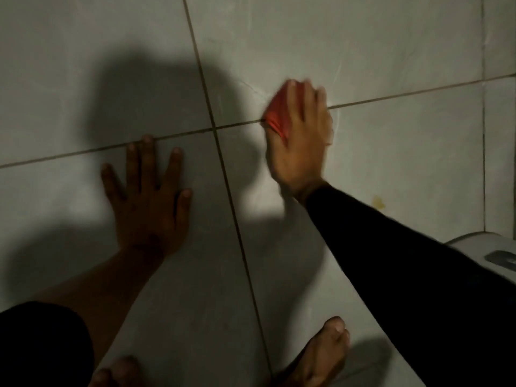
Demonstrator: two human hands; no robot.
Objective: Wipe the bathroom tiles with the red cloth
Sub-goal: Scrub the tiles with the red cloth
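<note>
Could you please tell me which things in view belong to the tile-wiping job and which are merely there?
In the job:
red cloth, pressed under the right hand
tiles
left hand, flat on a tile

Merely there:
white fixture at the right edge
yellowish spot
bare feet

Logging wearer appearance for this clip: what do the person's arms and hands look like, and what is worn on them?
Both hands are bare: no gloves, rings or watch visible. The right hand comes out of a long black sleeve reaching the wrist. The left hand has a bare forearm; dark fabric shows only near the elbow.
</note>
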